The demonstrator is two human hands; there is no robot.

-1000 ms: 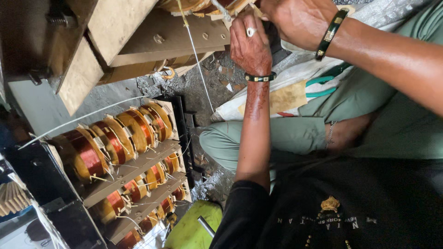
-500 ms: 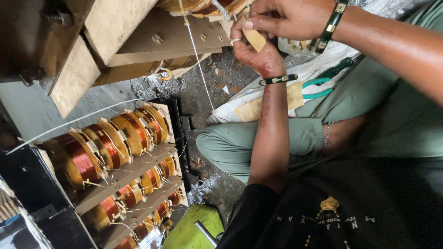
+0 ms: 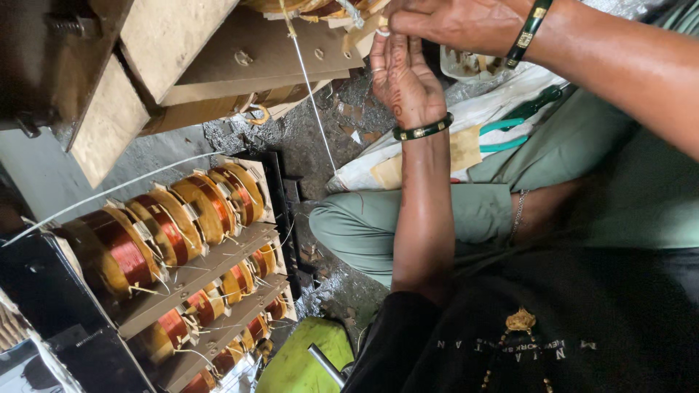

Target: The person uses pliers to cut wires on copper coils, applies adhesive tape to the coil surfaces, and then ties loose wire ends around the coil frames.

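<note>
Looking down from the head camera, both hands meet at about twelve o'clock, up against the edge of a wooden frame [image 3: 247, 58]. The left hand [image 3: 404, 80] is raised palm toward the camera with a dark bangle at the wrist, its fingers [image 3: 380, 51] bent together at the top, where they seem to pinch a thin white string [image 3: 314, 102]; the exact grip is partly hidden. The right hand [image 3: 455, 22] comes in from one o'clock, fingers curled down and closed over the same spot, touching the left fingertips. The string runs from the hands down toward six o'clock, ending near the dark floor. At seven to nine o'clock a rack [image 3: 196, 273] holds rows of copper wire coils [image 3: 120, 247]. Green-handled pliers [image 3: 510, 127] lie on a white sack [image 3: 378, 156] at two o'clock, just beside the left wrist. A green stool [image 3: 298, 364] sits at six o'clock.
</note>
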